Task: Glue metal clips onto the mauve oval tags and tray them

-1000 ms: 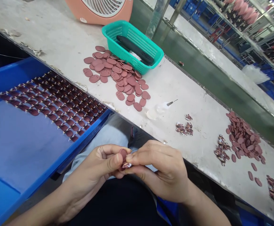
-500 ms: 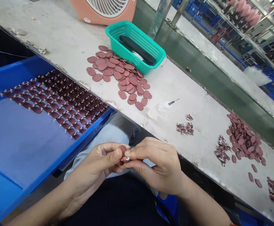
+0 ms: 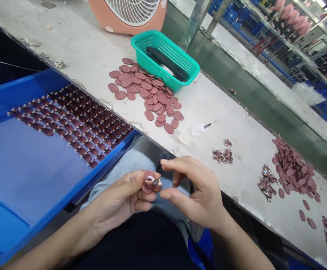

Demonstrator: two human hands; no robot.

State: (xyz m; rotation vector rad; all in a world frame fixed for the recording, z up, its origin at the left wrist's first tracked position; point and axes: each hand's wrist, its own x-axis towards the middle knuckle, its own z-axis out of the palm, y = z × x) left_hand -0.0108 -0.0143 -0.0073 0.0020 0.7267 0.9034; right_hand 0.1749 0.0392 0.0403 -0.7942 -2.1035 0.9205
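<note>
Between its thumb and fingers, my left hand [image 3: 132, 189] pinches a reddish-brown oval disc [image 3: 147, 186] above my lap. A small brown-and-white figure piece [image 3: 153, 182] lies across the face of that disc. My right hand [image 3: 191, 187] is just to the right, thumb and fingers apart, with nothing in them. A white glue bottle with a dark needle tip [image 3: 198, 129] lies on the bench beyond. Near it is a small cluster of figure pieces [image 3: 222, 155].
A pile of oval discs [image 3: 149, 90] lies before a green basket [image 3: 166, 60] holding a black object. An orange fan [image 3: 129, 17] stands behind. At left, a blue tray [image 3: 39, 221] holds rows of assembled pieces [image 3: 76, 123]. More discs [image 3: 295, 168] and figure pieces [image 3: 267, 182] lie right.
My right hand has let go of the small figure piece and drawn back to the right, its fingers spreading. The piece stays on the disc in my left hand.
</note>
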